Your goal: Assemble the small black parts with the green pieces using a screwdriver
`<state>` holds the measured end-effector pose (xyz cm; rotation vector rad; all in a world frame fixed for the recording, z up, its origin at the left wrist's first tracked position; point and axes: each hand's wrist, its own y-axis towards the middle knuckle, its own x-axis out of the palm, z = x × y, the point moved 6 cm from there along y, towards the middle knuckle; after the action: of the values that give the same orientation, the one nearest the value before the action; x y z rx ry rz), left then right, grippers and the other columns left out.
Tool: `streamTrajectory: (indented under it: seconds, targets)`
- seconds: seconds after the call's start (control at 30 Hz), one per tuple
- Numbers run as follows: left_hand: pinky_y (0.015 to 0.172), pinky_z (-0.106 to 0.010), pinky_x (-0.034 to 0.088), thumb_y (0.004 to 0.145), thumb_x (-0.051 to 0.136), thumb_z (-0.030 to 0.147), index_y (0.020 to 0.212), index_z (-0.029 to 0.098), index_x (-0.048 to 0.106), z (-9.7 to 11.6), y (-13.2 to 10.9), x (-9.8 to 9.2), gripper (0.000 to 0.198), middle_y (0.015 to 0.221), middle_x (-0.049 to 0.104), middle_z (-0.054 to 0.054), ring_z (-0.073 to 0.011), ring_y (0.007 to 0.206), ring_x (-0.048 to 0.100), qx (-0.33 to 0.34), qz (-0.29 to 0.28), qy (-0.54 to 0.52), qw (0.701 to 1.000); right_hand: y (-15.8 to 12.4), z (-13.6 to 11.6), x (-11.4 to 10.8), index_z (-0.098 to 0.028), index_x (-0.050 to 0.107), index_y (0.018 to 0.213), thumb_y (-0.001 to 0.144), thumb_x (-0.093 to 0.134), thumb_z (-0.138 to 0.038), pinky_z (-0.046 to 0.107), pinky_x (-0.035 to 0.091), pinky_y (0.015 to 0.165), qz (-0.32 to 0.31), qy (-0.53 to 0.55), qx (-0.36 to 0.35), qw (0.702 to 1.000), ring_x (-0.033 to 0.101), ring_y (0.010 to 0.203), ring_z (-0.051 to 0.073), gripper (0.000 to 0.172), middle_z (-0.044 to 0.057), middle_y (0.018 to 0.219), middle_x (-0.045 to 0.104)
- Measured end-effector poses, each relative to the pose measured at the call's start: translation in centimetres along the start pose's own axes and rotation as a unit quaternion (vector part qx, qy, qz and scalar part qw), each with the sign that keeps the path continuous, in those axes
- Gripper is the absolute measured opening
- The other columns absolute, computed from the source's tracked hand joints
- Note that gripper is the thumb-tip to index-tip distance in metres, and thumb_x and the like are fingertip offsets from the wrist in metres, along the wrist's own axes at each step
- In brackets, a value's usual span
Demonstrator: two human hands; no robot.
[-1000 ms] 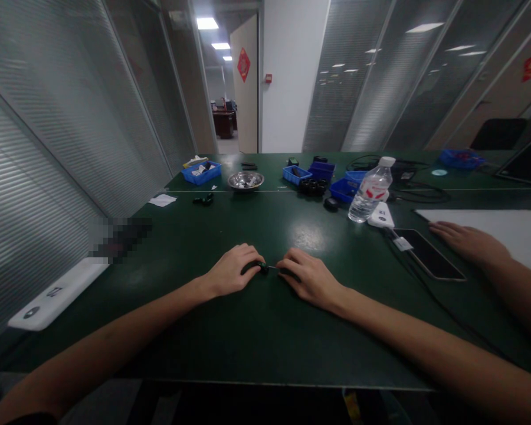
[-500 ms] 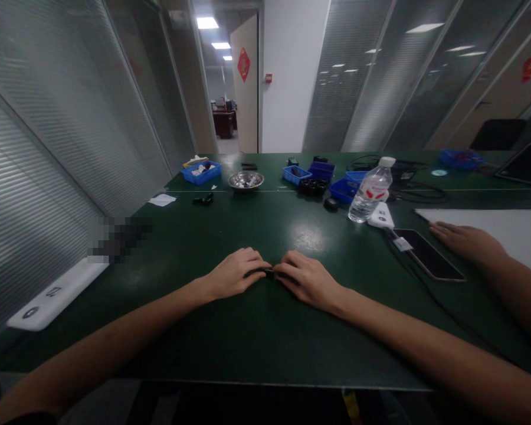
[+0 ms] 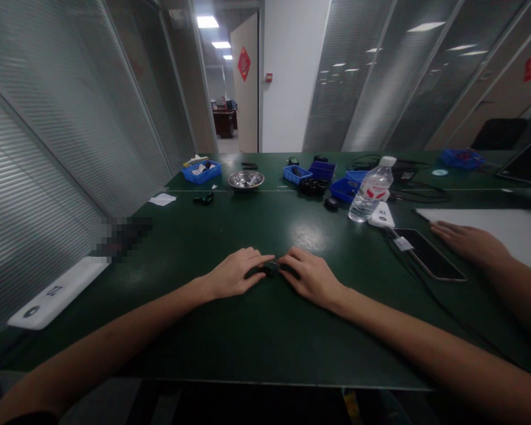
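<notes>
A small dark part (image 3: 271, 269) lies between my two hands, low over the green table (image 3: 248, 330). My left hand (image 3: 236, 273) has its thumb at the part's left end, while its index finger stretches across above it. From the other side, the bent thumb and fingers of my right hand (image 3: 312, 277) close on the right end. The fingers partly cover the part, and its exact kind is too small and dim to make out.
Farther back stand a metal bowl (image 3: 246, 180), a blue basket (image 3: 202, 172) and several blue bins (image 3: 322, 171). A water bottle (image 3: 371, 190), a phone (image 3: 429, 254) and cables are to the right. Another person's hand (image 3: 473, 243) rests by a white board (image 3: 517, 233). A white power strip (image 3: 59, 293) lies left.
My left index finger has straightened and lifted over the small part, so more of the part shows. My right fingers have shifted slightly. The other person's hand stays nearly still.
</notes>
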<state>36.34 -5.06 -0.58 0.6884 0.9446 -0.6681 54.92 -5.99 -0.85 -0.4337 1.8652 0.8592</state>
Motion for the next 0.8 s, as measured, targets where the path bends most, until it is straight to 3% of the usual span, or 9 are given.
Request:
streamTrajectory:
  seconds: [0.13, 0.47, 0.67, 0.8]
  targets:
    - [0.09, -0.038, 0.049, 0.097, 0.062, 0.022, 0.152, 0.025, 0.042, -0.1, -0.1, -0.3, 0.059, 0.11, 0.062, -0.007, -0.0227, 0.099, 0.058, -0.021, 0.006, -0.026, 0.999, 0.1, 0.8, 0.2, -0.023, 0.064, 0.119, 0.102, 0.056, -0.031, 0.033, 0.053, 0.077, -0.007, -0.018, 0.051, 0.998, 0.063, 0.092, 0.021, 0.02, 0.008, 0.108, 0.063]
    - [0.091, -0.039, 0.049, 0.091, 0.054, 0.012, 0.132, 0.022, 0.057, -0.5, -0.4, -0.5, 0.042, 0.108, 0.063, -0.006, -0.0227, 0.099, 0.058, -0.041, 0.008, -0.03, 0.999, 0.2, 1.6, 0.4, -0.024, 0.064, 0.126, 0.102, 0.054, -0.027, 0.04, 0.054, 0.083, 0.014, -0.033, 0.067, 0.997, 0.058, 0.1, 0.025, 0.026, 0.01, 0.109, 0.064]
    - [0.106, -0.043, 0.045, 0.102, 0.042, 0.012, 0.139, 0.026, 0.059, 0.2, 0.1, -0.3, 0.043, 0.131, 0.061, -0.007, -0.0236, 0.121, 0.053, 0.002, -0.001, -0.01, 1.0, 0.3, 1.4, 0.3, -0.023, 0.062, 0.13, 0.1, 0.054, -0.021, 0.045, 0.052, 0.09, 0.028, -0.021, 0.056, 0.998, 0.055, 0.105, 0.026, 0.031, 0.011, 0.115, 0.062]
    - [0.114, -0.049, 0.039, 0.097, 0.051, 0.011, 0.136, 0.028, 0.063, 0.1, -0.1, -0.1, 0.044, 0.142, 0.056, -0.006, -0.0267, 0.133, 0.047, 0.017, -0.009, 0.03, 0.999, 0.3, 1.3, 0.1, -0.023, 0.063, 0.128, 0.099, 0.054, -0.02, 0.046, 0.052, 0.09, 0.026, -0.014, 0.052, 0.998, 0.056, 0.105, 0.026, 0.03, 0.011, 0.116, 0.062]
